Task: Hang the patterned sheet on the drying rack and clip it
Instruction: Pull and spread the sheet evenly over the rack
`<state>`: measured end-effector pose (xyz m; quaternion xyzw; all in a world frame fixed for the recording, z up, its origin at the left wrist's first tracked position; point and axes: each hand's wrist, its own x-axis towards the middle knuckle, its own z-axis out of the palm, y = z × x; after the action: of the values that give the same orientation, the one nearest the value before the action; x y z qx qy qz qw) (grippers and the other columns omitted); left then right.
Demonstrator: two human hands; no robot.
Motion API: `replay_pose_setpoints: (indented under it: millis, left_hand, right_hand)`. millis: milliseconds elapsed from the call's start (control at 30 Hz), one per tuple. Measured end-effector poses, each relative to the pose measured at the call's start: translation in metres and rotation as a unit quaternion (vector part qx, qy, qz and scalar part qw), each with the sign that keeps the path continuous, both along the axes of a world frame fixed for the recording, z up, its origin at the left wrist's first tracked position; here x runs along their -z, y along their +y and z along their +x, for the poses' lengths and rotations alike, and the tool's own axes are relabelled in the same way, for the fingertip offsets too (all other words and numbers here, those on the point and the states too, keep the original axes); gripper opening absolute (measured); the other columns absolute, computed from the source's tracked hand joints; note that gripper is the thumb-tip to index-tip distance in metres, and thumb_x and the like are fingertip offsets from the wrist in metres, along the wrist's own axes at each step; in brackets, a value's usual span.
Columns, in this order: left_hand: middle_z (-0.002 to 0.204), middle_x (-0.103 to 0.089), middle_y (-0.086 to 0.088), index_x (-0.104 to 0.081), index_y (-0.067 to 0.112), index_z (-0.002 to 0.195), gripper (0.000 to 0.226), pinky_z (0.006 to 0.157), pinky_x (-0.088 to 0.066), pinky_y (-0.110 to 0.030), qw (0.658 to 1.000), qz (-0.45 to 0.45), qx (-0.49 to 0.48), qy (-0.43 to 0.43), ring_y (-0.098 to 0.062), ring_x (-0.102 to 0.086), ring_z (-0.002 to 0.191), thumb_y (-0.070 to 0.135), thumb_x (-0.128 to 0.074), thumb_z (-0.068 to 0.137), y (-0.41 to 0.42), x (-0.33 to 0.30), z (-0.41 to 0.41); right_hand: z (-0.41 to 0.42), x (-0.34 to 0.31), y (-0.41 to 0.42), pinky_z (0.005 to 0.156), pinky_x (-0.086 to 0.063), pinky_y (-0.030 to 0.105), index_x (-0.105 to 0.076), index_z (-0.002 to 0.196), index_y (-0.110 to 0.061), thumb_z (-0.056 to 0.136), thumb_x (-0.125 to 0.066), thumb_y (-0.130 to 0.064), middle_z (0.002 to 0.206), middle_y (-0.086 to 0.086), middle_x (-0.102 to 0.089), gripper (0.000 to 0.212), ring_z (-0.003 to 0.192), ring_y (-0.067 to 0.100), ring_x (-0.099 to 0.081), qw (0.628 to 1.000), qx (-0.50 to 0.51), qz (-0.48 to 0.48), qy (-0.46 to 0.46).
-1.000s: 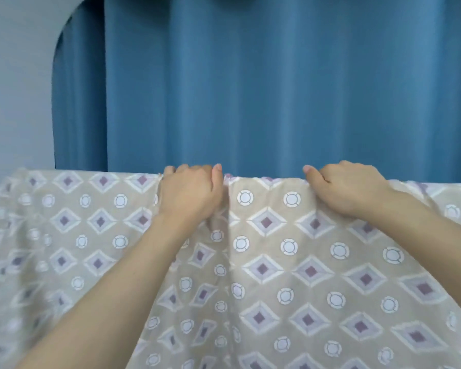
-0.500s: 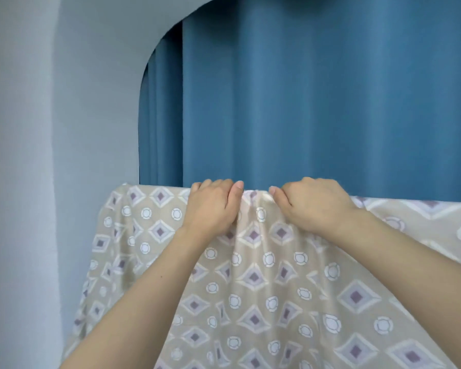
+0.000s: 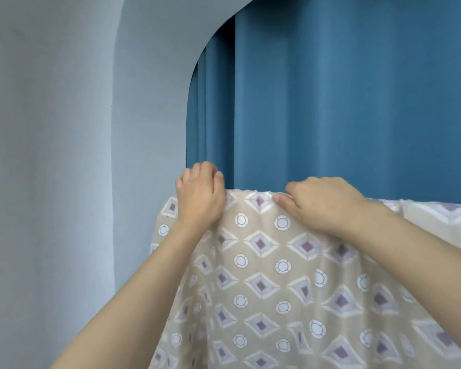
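Now sheet (image 3: 272,275) edge — under both hands (image 3: 261,201)

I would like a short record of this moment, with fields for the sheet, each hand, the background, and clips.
sheet: patterned sheet, beige with diamonds and circles, draped over a top edge and hanging toward the camera
left hand: left hand curled over the sheet's top edge near its left end
right hand: right hand pinches the top edge
background: blue curtain, grey wall
clips: none visible
rack: hidden under the sheet
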<state>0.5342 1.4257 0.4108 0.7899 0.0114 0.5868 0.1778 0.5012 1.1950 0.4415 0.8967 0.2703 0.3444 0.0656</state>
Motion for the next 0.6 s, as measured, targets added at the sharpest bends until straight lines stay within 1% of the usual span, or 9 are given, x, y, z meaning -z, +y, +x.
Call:
replay_pose_setpoints:
  millis: [100, 167, 200, 233, 300, 367, 433, 567, 600]
  left_hand:
    - [0.111, -0.058, -0.005, -0.057, 0.014, 0.104, 0.022, 0.097, -0.033, -0.041, 0.992, -0.122, -0.005, 0.043, -0.029, -0.047, 0.109, 0.019, -0.037, 0.095, 0.039, 0.0, 0.005]
    - [0.11, -0.06, -0.004, -0.059, 0.014, 0.102, 0.025, 0.101, -0.038, -0.045, 0.973, -0.202, 0.072, 0.082, -0.029, -0.05, 0.111, 0.02, -0.036, 0.094, 0.056, 0.005, 0.01]
    - [0.108, -0.061, -0.003, -0.06, 0.016, 0.099, 0.025, 0.1, -0.041, -0.046, 0.962, -0.234, 0.118, 0.08, -0.029, -0.052, 0.109, 0.022, -0.036, 0.093, 0.062, 0.008, 0.012]
    - [0.105, -0.063, -0.003, -0.061, 0.019, 0.096, 0.024, 0.097, -0.045, -0.045, 0.951, -0.259, 0.153, 0.066, -0.028, -0.055, 0.106, 0.024, -0.038, 0.093, 0.068, 0.012, 0.014]
    - [0.093, -0.064, -0.002, -0.058, 0.022, 0.089, 0.018, 0.082, -0.05, -0.039, 0.934, -0.301, 0.186, 0.04, -0.025, -0.059, 0.09, 0.021, -0.04, 0.093, 0.075, 0.014, 0.015]
    - [0.084, -0.061, 0.001, -0.057, 0.018, 0.087, 0.018, 0.067, -0.047, -0.033, 0.914, -0.349, 0.204, 0.029, -0.022, -0.055, 0.075, 0.015, -0.04, 0.092, 0.082, 0.014, 0.018]
    - [0.08, -0.06, 0.001, -0.059, 0.014, 0.087, 0.019, 0.061, -0.044, -0.028, 0.898, -0.376, 0.227, 0.037, -0.018, -0.053, 0.07, 0.011, -0.041, 0.093, 0.09, 0.014, 0.021]
    - [0.065, -0.052, 0.0, -0.055, 0.017, 0.081, 0.024, 0.044, -0.036, -0.022, 0.902, -0.333, 0.258, 0.096, -0.016, -0.044, 0.048, 0.016, -0.039, 0.099, 0.105, 0.013, 0.027]
    - [0.063, -0.051, 0.001, -0.053, 0.018, 0.081, 0.025, 0.044, -0.035, -0.022, 0.904, -0.323, 0.257, 0.112, -0.017, -0.043, 0.047, 0.018, -0.037, 0.1, 0.108, 0.011, 0.028]
  right_hand:
    - [0.002, 0.0, 0.025, 0.064, -0.033, 0.035, -0.041, 0.078, -0.02, 0.102, -0.019, -0.051, 0.071, -0.006, -0.042, 0.045, 0.077, 0.024, -0.049, 1.0, -0.009, -0.008, 0.015]
    - [0.005, 0.0, 0.042, 0.065, -0.034, 0.035, -0.039, 0.074, -0.021, 0.103, -0.021, -0.048, 0.072, -0.006, -0.043, 0.044, 0.077, 0.024, -0.048, 1.0, -0.015, 0.005, 0.025]
    - [0.007, -0.001, 0.049, 0.064, -0.034, 0.035, -0.039, 0.072, -0.021, 0.104, -0.021, -0.046, 0.073, -0.005, -0.044, 0.044, 0.076, 0.024, -0.049, 0.999, -0.019, 0.015, 0.028]
    - [0.009, -0.001, 0.056, 0.064, -0.034, 0.035, -0.04, 0.072, -0.02, 0.104, -0.022, -0.046, 0.074, -0.005, -0.046, 0.044, 0.077, 0.024, -0.05, 0.999, -0.024, 0.025, 0.033]
    - [0.015, -0.004, 0.069, 0.064, -0.035, 0.035, -0.043, 0.074, -0.019, 0.104, -0.024, -0.044, 0.078, -0.002, -0.051, 0.044, 0.079, 0.025, -0.052, 0.998, -0.027, 0.043, 0.047]
    - [0.021, -0.007, 0.081, 0.064, -0.036, 0.035, -0.042, 0.072, -0.018, 0.104, -0.027, -0.04, 0.081, -0.001, -0.052, 0.042, 0.079, 0.025, -0.052, 0.997, -0.025, 0.053, 0.056]
    - [0.026, -0.01, 0.095, 0.063, -0.035, 0.034, -0.041, 0.07, -0.019, 0.105, -0.03, -0.035, 0.084, 0.001, -0.054, 0.039, 0.08, 0.026, -0.052, 0.996, -0.024, 0.062, 0.056]
    - [0.035, -0.01, 0.119, 0.067, -0.035, 0.034, -0.04, 0.071, -0.02, 0.105, -0.028, -0.036, 0.085, 0.001, -0.052, 0.039, 0.082, 0.029, -0.052, 0.994, -0.048, 0.083, 0.046]
    - [0.036, -0.009, 0.123, 0.067, -0.035, 0.034, -0.04, 0.071, -0.02, 0.105, -0.027, -0.039, 0.083, 0.001, -0.052, 0.04, 0.082, 0.029, -0.052, 0.994, -0.05, 0.084, 0.048]
